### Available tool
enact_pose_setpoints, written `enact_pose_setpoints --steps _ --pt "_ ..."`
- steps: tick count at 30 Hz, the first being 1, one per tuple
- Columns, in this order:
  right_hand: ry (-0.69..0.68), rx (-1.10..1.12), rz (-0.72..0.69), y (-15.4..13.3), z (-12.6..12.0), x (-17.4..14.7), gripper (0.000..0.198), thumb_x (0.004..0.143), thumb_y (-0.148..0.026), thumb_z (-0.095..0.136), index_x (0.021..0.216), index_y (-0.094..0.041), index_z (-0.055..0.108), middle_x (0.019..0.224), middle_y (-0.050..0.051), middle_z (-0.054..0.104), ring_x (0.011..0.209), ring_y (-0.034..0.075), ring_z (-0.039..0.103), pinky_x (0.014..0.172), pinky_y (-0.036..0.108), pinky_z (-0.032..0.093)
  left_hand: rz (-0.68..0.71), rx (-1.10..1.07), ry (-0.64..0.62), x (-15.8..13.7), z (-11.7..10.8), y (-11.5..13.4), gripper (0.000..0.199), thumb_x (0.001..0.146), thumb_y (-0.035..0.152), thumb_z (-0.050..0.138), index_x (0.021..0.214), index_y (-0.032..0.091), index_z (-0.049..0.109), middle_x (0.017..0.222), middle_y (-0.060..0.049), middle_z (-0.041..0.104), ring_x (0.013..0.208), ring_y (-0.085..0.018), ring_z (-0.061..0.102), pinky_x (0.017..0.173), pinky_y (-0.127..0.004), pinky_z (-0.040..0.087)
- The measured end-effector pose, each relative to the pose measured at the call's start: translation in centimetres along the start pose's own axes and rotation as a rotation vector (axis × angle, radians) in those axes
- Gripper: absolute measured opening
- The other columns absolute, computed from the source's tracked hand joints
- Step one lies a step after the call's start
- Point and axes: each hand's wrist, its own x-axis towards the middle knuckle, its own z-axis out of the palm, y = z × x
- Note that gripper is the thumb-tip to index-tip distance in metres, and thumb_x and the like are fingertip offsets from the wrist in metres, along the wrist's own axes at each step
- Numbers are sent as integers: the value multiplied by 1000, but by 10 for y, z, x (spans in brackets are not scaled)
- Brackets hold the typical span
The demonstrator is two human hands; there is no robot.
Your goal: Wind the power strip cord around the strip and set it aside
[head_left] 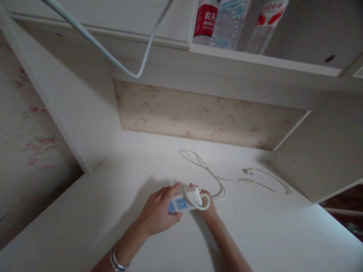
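Observation:
A white power strip (185, 211) with blue socket faces is held between my two hands above the white desk. My left hand (160, 209) wraps around its left end, thumb below and fingers above. Around the right end, my right hand (208, 207) is closed, its fingers partly hidden behind the strip. A white plug (193, 196) sits in the socket at that end, and its short cord loops beside it. A silver bangle shows on my left wrist.
A pale cable (218, 177) lies in loops across the desk (136, 162), with a loose plug (247, 171) at the right. Plastic bottles (205, 19) stand on the shelf above. A thick white cable (107, 53) hangs at the upper left. Side panels flank the desk.

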Motion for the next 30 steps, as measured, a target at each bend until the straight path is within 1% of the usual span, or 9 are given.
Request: enact_pose_setpoints --steps 2,4,6,10,14,19,21,26,30 --pt "-10 -209 10 -1 3 -1 24 90 -28 44 82 -17 63 70 7 67 61 17 61 54 24 35 -22 36 50 2 -1 -3 76 77 28 62 142 33 23 117 -5 58 106 -23 56 92 -37 48" --pt "2 -399 9 -5 5 -2 28 93 -24 40 80 -19 64 67 6 67 57 17 60 52 25 31 -79 43 95 3 -2 -4 69 81 30 59 142 35 27 115 -5 58 103 -22 57 89 -34 49" --pt "18 -494 -82 -10 6 -3 33 96 -23 37 76 -20 63 64 4 65 54 15 57 53 26 28 -152 39 136 5 -4 -6 66 82 32 59 141 34 30 113 -5 57 100 -21 59 86 -32 50" --pt "145 -482 -280 -24 5 -6 37 96 -25 40 64 -19 59 56 1 58 51 12 51 58 29 26 -275 116 181 8 -7 -11 65 83 33 58 142 33 30 110 -5 58 99 -21 59 82 -30 49" --pt "244 -386 -421 -35 3 -10 32 92 -23 47 60 -18 54 53 0 52 53 12 45 62 31 25 -342 268 157 8 -7 -15 66 83 31 59 142 33 31 106 -4 59 91 -20 60 75 -29 48" --pt "135 -286 -491 -36 -7 -12 11 87 -22 52 82 -19 61 65 1 58 67 15 50 74 33 30 -298 421 122 6 -7 -18 64 82 29 58 141 32 34 103 -4 60 90 -22 58 75 -31 46" --pt "109 -294 -506 -34 -13 -9 10 89 -20 52 91 -19 62 69 1 60 68 15 50 75 33 30 -289 461 110 6 -7 -21 65 80 25 59 141 31 35 103 -5 61 91 -23 57 78 -33 46" --pt "128 -354 -545 -35 -36 4 15 90 -33 58 83 -20 63 67 0 61 64 14 49 66 30 27 -231 438 20 5 -8 -27 71 75 17 58 141 28 35 105 -5 62 95 -24 56 83 -35 45" --pt "49 -372 -627 -47 -60 27 28 84 -48 60 79 -21 65 68 1 62 69 15 52 69 30 28 -110 344 -90 4 -10 -23 72 72 13 57 139 30 37 108 -3 62 97 -23 56 87 -36 45"
